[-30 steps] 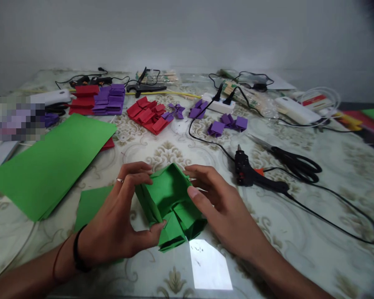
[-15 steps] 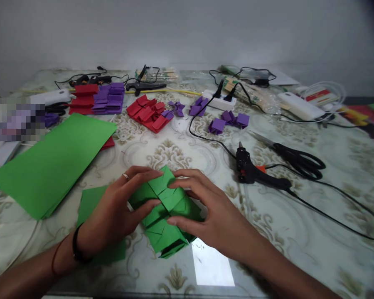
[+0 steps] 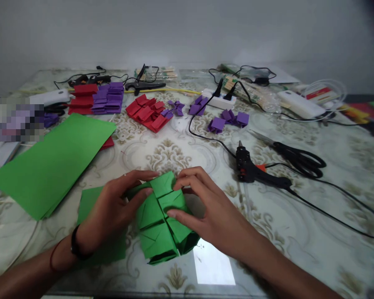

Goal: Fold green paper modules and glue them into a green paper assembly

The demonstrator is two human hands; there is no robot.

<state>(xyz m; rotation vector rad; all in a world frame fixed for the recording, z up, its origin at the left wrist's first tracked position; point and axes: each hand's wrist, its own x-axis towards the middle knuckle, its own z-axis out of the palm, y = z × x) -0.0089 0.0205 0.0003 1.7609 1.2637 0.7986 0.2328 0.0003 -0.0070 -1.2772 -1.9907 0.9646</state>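
One folded green paper piece (image 3: 157, 238) sits at the lower centre of the frame, its flaps facing up. The left hand (image 3: 116, 205) grips its upper-left edge, and the right hand (image 3: 207, 203) holds its right side, thumb on a flap. Green sheets (image 3: 56, 164) lie at left; a glue gun (image 3: 251, 170) and scissors (image 3: 299, 160) lie on the table (image 3: 299, 265) at right.

black wristband (image 3: 74, 245), thin red cord (image 3: 51, 257), silvery ring (image 3: 124, 175)
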